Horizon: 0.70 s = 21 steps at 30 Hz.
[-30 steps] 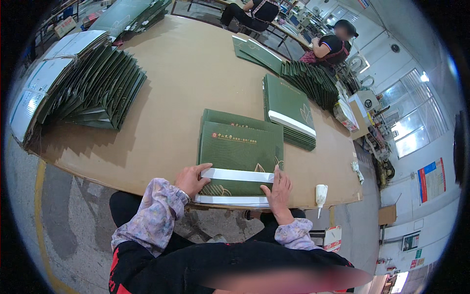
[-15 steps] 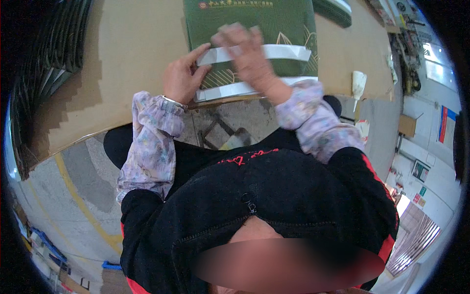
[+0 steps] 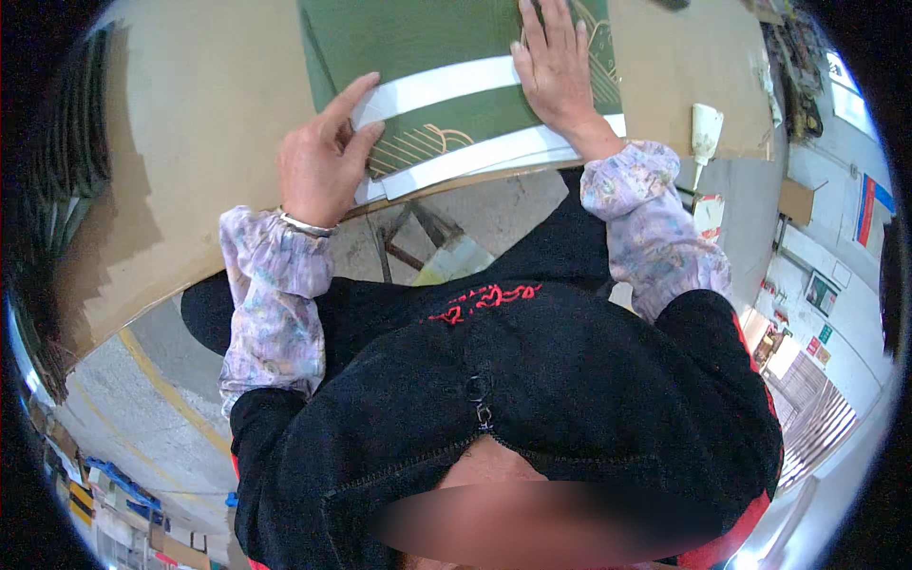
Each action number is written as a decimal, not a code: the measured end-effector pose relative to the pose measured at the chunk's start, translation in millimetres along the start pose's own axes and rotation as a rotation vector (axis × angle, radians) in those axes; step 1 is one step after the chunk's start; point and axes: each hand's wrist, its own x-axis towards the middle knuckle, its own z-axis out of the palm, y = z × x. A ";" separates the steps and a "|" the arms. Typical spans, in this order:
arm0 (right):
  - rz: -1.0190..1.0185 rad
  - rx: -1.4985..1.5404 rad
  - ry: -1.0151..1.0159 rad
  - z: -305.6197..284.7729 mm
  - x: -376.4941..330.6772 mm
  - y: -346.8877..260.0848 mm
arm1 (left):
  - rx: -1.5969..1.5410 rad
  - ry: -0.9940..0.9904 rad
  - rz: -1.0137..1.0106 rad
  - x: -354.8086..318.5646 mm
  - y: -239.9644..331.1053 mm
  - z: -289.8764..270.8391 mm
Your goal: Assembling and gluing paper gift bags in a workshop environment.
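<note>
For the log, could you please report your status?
Left hand at left end of white strip; right hand palm-down on green panel; white bottle clear, at right.

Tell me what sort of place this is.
Probably a paper-goods workshop: a printed green panel with white strips on a table, a white nozzle bottle, and a dark green pleated stack.

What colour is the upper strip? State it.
The upper strip is white, clearest in the head view.
</note>
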 end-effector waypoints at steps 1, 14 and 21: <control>-0.042 -0.025 -0.016 10.0 -2.8 6.8 | -0.003 -0.010 0.007 2.4 -6.7 3.8; -0.346 0.076 -0.070 26.8 18.2 -100.4 | -0.111 0.104 0.080 10.2 -17.3 12.8; -0.363 -0.183 -0.275 -24.2 16.2 33.9 | -0.216 0.003 -0.010 12.6 -12.1 4.2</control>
